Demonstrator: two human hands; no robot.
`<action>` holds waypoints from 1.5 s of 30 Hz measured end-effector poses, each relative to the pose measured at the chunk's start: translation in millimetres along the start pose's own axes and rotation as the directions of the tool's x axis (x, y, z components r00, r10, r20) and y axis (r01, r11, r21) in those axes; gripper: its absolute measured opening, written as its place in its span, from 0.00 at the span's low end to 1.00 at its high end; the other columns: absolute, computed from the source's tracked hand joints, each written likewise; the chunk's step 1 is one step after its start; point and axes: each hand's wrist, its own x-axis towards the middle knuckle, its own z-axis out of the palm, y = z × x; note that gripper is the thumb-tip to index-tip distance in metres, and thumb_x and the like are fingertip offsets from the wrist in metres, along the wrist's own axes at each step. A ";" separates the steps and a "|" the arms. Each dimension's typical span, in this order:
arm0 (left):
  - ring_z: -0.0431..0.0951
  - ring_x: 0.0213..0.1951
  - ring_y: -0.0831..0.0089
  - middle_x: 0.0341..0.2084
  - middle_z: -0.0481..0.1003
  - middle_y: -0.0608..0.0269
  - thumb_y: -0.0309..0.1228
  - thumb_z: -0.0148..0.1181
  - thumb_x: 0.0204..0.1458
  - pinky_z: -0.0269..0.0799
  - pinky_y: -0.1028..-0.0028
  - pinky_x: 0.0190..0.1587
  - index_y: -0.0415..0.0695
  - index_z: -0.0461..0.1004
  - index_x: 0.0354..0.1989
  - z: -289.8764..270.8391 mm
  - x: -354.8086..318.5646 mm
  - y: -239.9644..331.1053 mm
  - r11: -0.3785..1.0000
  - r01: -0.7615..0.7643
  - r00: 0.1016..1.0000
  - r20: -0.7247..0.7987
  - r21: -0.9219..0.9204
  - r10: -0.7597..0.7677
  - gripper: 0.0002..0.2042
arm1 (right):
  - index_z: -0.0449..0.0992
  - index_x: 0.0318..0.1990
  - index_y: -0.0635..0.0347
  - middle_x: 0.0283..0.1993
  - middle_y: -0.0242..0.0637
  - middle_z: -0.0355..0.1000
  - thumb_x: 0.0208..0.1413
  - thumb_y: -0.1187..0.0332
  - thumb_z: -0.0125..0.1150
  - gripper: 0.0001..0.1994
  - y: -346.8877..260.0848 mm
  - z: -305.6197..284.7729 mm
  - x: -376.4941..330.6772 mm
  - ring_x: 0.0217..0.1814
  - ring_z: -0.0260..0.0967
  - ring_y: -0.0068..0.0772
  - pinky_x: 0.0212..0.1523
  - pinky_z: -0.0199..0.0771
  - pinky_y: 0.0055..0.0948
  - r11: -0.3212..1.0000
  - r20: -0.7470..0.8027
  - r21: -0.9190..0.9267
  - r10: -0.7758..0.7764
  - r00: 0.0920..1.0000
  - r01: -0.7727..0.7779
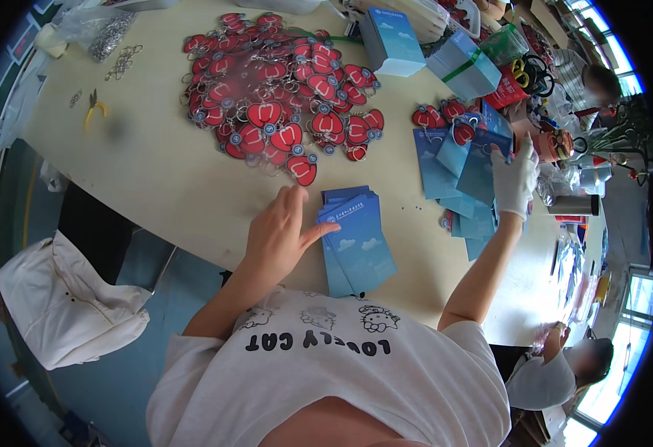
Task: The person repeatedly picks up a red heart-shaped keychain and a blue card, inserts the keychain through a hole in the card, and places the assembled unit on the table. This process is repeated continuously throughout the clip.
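My bare left hand (276, 229) is beside a stack of blue cards (358, 242) with printed clouds. Its thumb is stretched over the stack's left edge, apart from the other fingers, which bend near the lowest red keychain (302, 170). Beyond it spreads a large heap of red heart-like keychains (263, 82) with metal rings. Off to the right my right hand (515, 179), in a white glove, is over a loose pile of blue cards (438, 175); its fingers are spread and nothing shows between them. More red keychains (431, 117) lie on that pile's far side.
Tall stacks of blue cards (392, 45) stand at the back. Yellow-handled pliers (95, 110) and loose metal rings (124, 63) are at the far left. A dark cylindrical flask (574, 205) lies on the right. Two other people sit along the right side; a white jacket (73, 302) is at the left.
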 end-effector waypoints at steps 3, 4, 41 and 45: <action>0.68 0.21 0.76 0.22 0.68 0.65 0.37 0.69 0.46 0.64 0.77 0.25 0.42 0.63 0.31 11.2 -9.4 -5.5 0.973 0.085 0.989 0.137 -0.214 -0.057 0.19 | 0.73 0.47 0.58 0.45 0.44 0.73 0.47 0.68 0.66 0.17 -51.8 3.5 -8.7 0.51 0.68 0.44 0.50 0.69 0.40 0.799 -0.217 0.408 -0.385 0.897 0.442; 0.68 0.22 0.78 0.21 0.67 0.66 0.36 0.69 0.47 0.64 0.78 0.25 0.42 0.64 0.31 13.9 -9.3 -7.3 0.940 0.167 0.975 0.191 -0.296 -0.113 0.18 | 0.75 0.42 0.57 0.44 0.43 0.73 0.46 0.68 0.66 0.14 -77.7 10.7 -17.7 0.49 0.69 0.44 0.48 0.69 0.39 0.656 -0.172 0.580 -0.480 0.860 0.482; 0.75 0.38 0.82 0.35 0.76 0.66 0.17 0.62 0.49 0.70 0.79 0.44 0.39 0.72 0.42 -5.8 70.3 42.0 0.143 0.029 0.982 0.001 -0.989 -0.188 0.12 | 0.74 0.29 0.66 0.30 0.34 0.78 0.40 0.81 0.63 0.06 -133.7 -64.8 -67.3 0.28 0.74 0.20 0.30 0.72 0.20 0.170 0.049 0.985 -0.476 0.878 0.037; 0.75 0.40 0.80 0.36 0.76 0.64 0.16 0.61 0.50 0.70 0.78 0.45 0.37 0.71 0.43 -4.3 70.3 42.3 0.182 -0.050 0.982 -0.082 -0.982 -0.170 0.12 | 0.72 0.32 0.64 0.28 0.31 0.75 0.41 0.82 0.62 0.09 -131.9 -64.1 -65.9 0.30 0.73 0.19 0.33 0.72 0.18 0.156 0.052 0.988 -0.451 0.891 0.021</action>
